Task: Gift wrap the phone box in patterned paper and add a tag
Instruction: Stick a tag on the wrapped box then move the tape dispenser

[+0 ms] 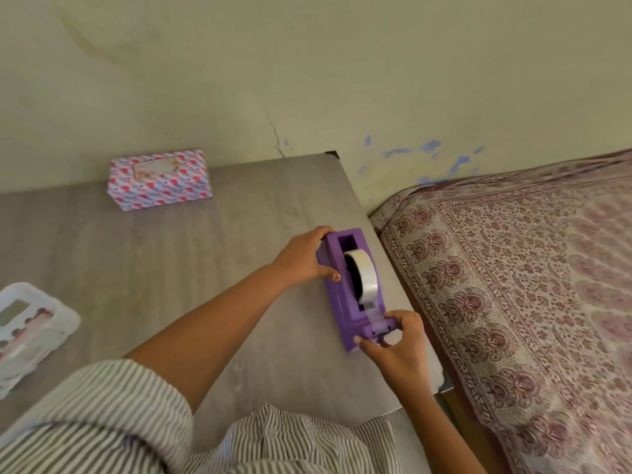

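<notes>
Near the desk's [171, 268] right edge, the purple plastic tape dispenser [354, 292] lies gripped by both hands: left hand [302, 256] clasps its far side, right hand [398, 340] pinches its cutter end. Well apart, the pattern-wrapped rectangular box [160, 179] with its tag [155, 168] sits at the far edge

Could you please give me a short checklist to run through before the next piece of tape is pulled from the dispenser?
1. Purple dispenser flat on the table: ok.
2. Left hand grips its far end: ok.
3. Right hand at the cutter end: ok.
4. Tape roll seated in its slot: ok.
5. Free tape end pinched: cannot tell.
6. Wrapped box, tag on top, within reach: not ok; it sits far back by the wall.
</notes>
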A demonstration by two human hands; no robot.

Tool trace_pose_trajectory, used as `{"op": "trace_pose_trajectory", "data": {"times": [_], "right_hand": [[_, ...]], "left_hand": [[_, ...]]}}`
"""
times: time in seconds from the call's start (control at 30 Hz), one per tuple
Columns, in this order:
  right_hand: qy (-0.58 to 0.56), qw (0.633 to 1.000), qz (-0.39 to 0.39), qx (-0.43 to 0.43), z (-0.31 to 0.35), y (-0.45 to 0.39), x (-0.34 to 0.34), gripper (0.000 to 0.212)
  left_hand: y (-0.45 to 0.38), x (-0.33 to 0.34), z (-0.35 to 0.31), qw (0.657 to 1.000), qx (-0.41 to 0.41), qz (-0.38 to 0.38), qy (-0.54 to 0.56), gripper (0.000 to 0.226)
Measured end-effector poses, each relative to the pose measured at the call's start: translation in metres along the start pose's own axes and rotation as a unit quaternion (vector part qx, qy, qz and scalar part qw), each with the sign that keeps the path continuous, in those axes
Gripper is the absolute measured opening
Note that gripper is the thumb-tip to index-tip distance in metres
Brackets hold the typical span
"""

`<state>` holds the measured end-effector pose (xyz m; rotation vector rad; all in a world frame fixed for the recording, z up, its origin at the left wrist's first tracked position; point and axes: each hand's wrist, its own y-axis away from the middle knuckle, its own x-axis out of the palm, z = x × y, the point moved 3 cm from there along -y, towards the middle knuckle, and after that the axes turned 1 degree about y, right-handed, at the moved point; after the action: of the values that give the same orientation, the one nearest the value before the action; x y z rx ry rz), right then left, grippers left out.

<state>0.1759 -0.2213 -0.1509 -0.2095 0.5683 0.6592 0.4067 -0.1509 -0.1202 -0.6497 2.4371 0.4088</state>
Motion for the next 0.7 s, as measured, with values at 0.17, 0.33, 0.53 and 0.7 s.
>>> {"op": "trace_pose_trajectory", "data": {"times": [0.17, 0.33, 0.53, 0.7], "right_hand": [[0.03, 0.999, -0.002, 0.02, -0.015, -0.012, -0.024, 0.058], [0.022, 0.999, 0.009, 0.027, -0.021, -0.019, -0.032, 0.057], [0.06, 0.997, 0.042, 0.02, -0.019, -0.023, -0.032, 0.055], [0.141, 0.984, 0.11, 0.022, -0.001, -0.022, -0.035, 0.069]], "left_hand": [[-0.019, 0.027, -0.015, 0.999, -0.019, 0.029, -0.016, 0.087], [-0.025, 0.037, -0.017, 0.998, -0.038, 0.038, -0.02, 0.086], [-0.021, 0.038, -0.02, 0.998, -0.042, 0.035, -0.001, 0.083], [-0.006, 0.039, -0.019, 0.998, -0.055, 0.008, -0.007, 0.091]]}}
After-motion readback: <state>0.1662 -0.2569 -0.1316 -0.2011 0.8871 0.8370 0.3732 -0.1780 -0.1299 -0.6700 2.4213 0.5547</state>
